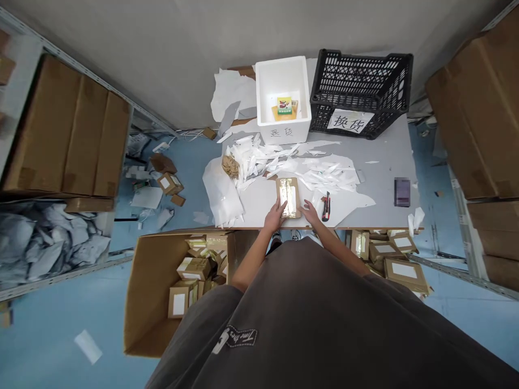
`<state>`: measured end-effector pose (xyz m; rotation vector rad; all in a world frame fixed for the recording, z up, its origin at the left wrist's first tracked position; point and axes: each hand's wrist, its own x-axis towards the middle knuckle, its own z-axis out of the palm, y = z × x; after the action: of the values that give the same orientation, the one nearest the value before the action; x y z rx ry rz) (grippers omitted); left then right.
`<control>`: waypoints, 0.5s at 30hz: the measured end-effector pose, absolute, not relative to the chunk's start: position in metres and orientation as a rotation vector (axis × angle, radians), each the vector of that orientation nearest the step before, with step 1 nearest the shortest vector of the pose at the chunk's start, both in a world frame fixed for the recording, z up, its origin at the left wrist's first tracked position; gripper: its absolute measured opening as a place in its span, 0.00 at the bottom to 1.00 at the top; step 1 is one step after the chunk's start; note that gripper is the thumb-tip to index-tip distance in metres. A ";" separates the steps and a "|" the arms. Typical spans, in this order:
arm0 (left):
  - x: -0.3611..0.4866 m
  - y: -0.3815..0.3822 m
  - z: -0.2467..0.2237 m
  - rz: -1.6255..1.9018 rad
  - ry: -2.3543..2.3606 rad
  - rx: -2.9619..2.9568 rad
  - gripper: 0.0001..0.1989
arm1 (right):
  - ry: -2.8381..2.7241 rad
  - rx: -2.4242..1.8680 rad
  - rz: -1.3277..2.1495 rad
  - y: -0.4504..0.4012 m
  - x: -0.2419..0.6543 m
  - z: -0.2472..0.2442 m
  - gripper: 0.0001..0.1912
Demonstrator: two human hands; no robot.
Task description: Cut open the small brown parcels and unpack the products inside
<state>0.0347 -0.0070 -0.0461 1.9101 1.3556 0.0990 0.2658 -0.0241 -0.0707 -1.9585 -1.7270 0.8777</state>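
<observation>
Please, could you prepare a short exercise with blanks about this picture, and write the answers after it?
1. The left hand touches a small taped package made of ____.
2. The knife lies to the ____ of the package.
3. The plastic crate with a paper sign is ____ in colour.
4. The white box stands to the ____ of the crate.

Missing words: cardboard; right; black; left.

Black crate (360, 100); white bin (284, 132); blue floor (190, 173)
</observation>
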 end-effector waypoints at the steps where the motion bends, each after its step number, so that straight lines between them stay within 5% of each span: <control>1: 0.034 -0.007 -0.048 0.113 1.352 1.914 0.45 | -1.723 -1.943 0.942 -0.026 0.265 -0.068 0.39; 6: 0.026 -0.007 -0.055 0.222 1.263 1.855 0.45 | -1.878 -1.838 1.204 -0.040 0.246 -0.055 0.47; 15: 0.022 0.030 -0.010 0.558 1.180 1.818 0.28 | -1.699 -1.953 0.897 -0.010 0.241 0.010 0.34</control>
<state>0.0217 0.0300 -0.0099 1.8183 1.1800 0.5575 0.2410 -0.0096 0.0098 -1.9528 -1.6985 0.8972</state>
